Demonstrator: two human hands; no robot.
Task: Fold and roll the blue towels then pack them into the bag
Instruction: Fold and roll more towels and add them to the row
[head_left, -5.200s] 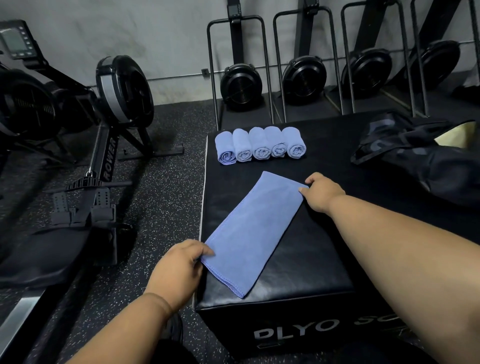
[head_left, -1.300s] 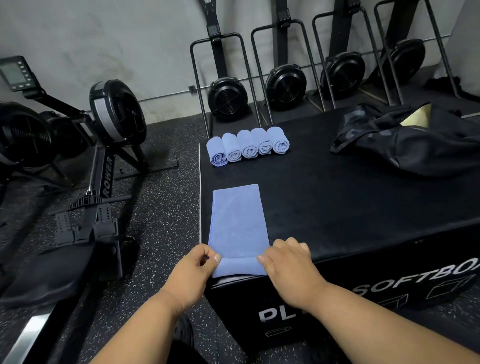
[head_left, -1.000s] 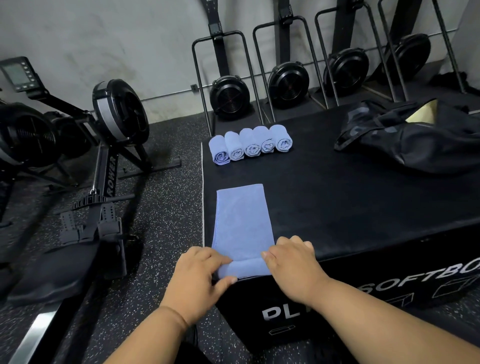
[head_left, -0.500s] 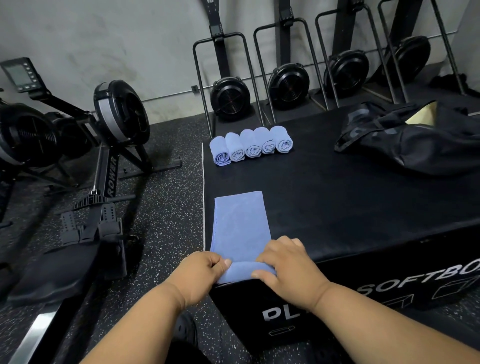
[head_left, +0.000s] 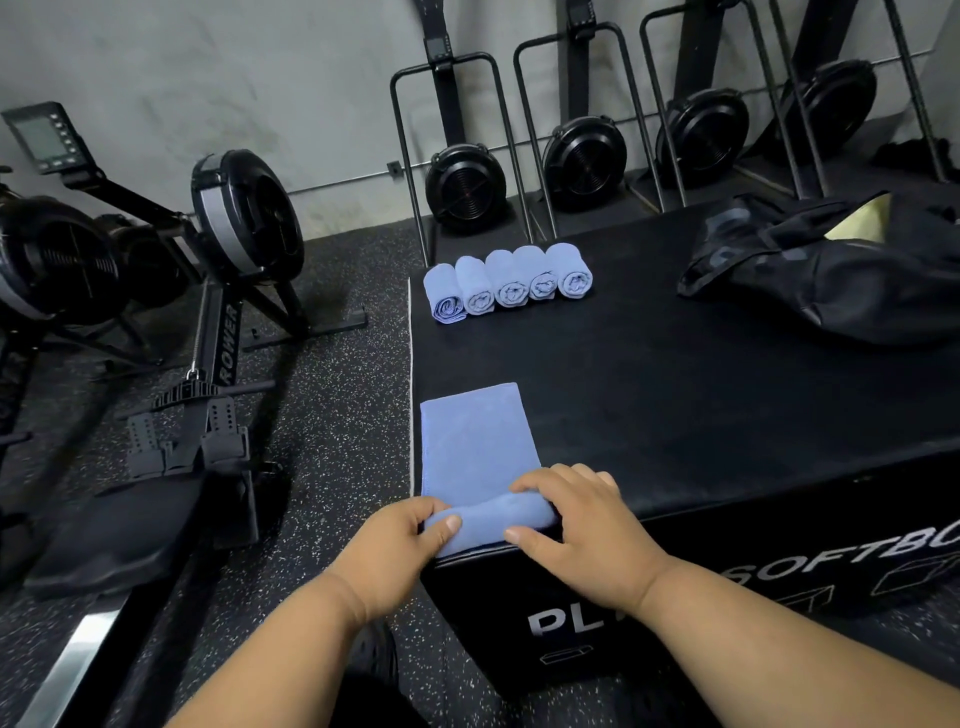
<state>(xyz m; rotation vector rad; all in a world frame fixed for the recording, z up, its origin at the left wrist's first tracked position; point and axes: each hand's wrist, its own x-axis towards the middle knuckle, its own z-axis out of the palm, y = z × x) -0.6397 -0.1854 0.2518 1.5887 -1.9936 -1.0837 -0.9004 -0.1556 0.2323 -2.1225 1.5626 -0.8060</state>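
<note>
We see the folded blue towel (head_left: 472, 441) lying as a long strip along the left edge of the black bench (head_left: 701, 405), its near end now turned up into a thick roll at the front lip. Half a second ago that end was only a thin lifted fold; a second ago it lay flat under our fingers. The flat part has grown shorter, and its far edge sits nearer to us than before.

Our left hand (head_left: 400, 551) grips the left end of the roll, thumb on top and fingers curled under it. Our right hand (head_left: 576, 525) grips the right end, fingers curled over the roll and thumb pressed on its near side. Both have kept their places at 6 o'clock on the bench.

At 11 o'clock five rolled towels (head_left: 511, 283) stand side by side, touching, their spiral ends facing us, unmoved since the earlier frames. At 2 o'clock the black bag (head_left: 841, 280) lies slumped with its mouth open on a yellowish lining, well apart from the towels. A rowing machine (head_left: 223, 291) stands on the speckled floor at 9 o'clock.
</note>
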